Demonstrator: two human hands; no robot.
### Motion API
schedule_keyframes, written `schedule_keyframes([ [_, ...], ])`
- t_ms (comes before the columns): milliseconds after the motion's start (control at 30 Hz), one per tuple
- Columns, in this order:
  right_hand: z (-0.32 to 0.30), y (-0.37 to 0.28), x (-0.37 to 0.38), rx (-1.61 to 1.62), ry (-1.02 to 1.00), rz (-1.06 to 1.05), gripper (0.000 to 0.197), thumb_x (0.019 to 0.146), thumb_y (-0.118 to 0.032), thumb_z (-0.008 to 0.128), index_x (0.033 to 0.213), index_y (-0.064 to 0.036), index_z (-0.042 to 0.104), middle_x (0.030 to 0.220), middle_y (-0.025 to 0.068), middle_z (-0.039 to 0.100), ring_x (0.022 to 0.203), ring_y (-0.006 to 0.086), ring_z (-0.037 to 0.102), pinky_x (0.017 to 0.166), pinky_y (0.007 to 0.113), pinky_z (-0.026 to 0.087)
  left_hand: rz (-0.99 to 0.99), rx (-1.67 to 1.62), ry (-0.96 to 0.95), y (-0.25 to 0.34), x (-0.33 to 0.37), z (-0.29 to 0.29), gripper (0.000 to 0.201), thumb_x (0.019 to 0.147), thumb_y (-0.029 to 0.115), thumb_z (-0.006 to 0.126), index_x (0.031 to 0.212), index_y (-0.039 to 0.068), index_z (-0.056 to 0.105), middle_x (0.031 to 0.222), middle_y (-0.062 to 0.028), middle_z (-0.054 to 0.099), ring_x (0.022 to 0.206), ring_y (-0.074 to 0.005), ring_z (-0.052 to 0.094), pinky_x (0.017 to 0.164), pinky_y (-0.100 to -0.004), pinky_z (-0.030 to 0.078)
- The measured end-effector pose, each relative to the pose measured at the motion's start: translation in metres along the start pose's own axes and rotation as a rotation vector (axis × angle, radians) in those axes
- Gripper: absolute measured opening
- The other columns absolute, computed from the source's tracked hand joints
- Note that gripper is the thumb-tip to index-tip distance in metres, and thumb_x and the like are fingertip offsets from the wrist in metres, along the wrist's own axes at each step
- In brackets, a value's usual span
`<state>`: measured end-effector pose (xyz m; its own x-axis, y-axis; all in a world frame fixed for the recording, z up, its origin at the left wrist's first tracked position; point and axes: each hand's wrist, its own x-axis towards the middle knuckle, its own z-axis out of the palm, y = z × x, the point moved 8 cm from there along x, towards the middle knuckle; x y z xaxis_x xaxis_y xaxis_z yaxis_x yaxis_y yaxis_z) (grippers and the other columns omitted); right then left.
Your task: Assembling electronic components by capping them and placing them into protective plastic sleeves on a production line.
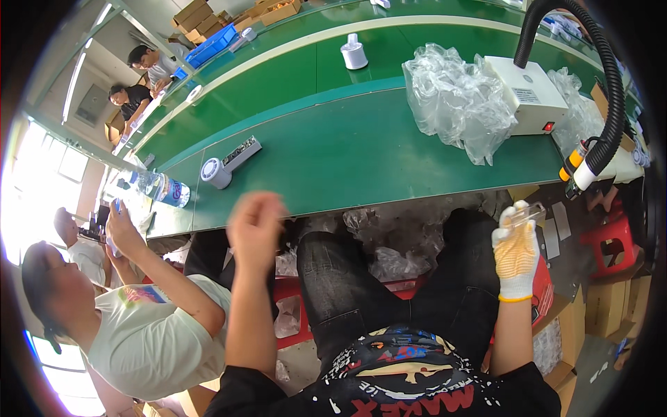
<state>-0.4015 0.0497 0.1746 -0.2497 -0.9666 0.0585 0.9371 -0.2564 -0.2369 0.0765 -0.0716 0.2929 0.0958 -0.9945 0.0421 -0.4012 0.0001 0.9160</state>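
My left hand (257,226) is bare and raised in front of the table's near edge. Motion smears its fingers, so their hold cannot be made out. In a white and orange glove, my right hand (515,243) grips a small clear plastic piece (529,214) over my right thigh, beside the table edge. Beyond my left hand, on the green table (333,153), lies a white and grey device (217,174) with a round slotted head. Its straight handle (242,153) shows dark parts along the top.
Crumpled clear plastic bags (458,97) lie beside a white box-shaped machine (528,94) with a black flexible hose (615,97). A water bottle (163,189) lies at the left, near a seated co-worker (160,326). A white cylindrical part (353,52) stands farther back. Red stool (611,243) at right.
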Motion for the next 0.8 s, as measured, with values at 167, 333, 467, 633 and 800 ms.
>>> schedule_keyframes([
  [167,0.006,-0.006,-0.005,-0.988,-0.149,-0.112,0.044,0.105,-0.021,0.06,0.147,-0.0167,0.05,0.135,0.0075,0.063,0.128,0.0257,0.059,0.083,0.04,0.059,0.484,0.622,0.891,-0.022,0.069,-0.122,0.051,0.089,0.015,0.08,0.133,0.0,0.059,0.12,-0.0123,0.068,0.102,-0.0203,0.067,0.091,-0.0319,0.053],
  [333,0.011,-0.001,-0.01,-0.251,-0.059,-0.043,0.052,0.102,-0.018,0.063,0.151,-0.0178,0.047,0.132,0.0096,0.063,0.119,0.0269,0.064,0.083,0.041,0.061,0.164,0.212,0.51,-0.067,0.115,-0.124,0.064,0.088,0.008,0.08,0.144,-0.002,0.052,0.129,-0.014,0.065,0.113,-0.0212,0.064,0.098,-0.0323,0.051],
  [467,0.016,0.007,-0.022,-0.404,-0.011,-0.095,0.056,0.101,-0.011,0.061,0.153,-0.0197,0.044,0.132,0.0102,0.063,0.119,0.0272,0.064,0.086,0.041,0.06,0.167,0.054,0.33,-0.044,0.083,-0.07,0.067,0.085,0.002,0.08,0.145,-0.003,0.049,0.131,-0.0151,0.063,0.119,-0.0207,0.062,0.103,-0.033,0.049],
  [633,0.039,0.04,-0.023,-0.801,-0.021,-0.112,0.065,0.092,0.005,0.067,0.151,-0.0134,0.046,0.131,0.0113,0.064,0.117,0.0238,0.064,0.093,0.04,0.058,0.28,-0.19,0.219,-0.002,-0.004,-0.006,0.064,0.086,-0.004,0.076,0.143,-0.003,0.049,0.138,-0.0155,0.059,0.122,-0.0209,0.06,0.106,-0.034,0.048],
  [800,0.102,0.071,-0.015,-1.201,-0.134,-0.038,0.065,0.082,0.01,0.076,0.139,-0.0057,0.052,0.127,0.0108,0.064,0.113,0.0194,0.065,0.092,0.034,0.056,0.344,-0.267,0.153,0.014,-0.065,0.029,0.073,0.084,-0.007,0.076,0.148,-0.001,0.043,0.144,-0.0179,0.055,0.128,-0.0235,0.057,0.109,-0.0363,0.046],
])
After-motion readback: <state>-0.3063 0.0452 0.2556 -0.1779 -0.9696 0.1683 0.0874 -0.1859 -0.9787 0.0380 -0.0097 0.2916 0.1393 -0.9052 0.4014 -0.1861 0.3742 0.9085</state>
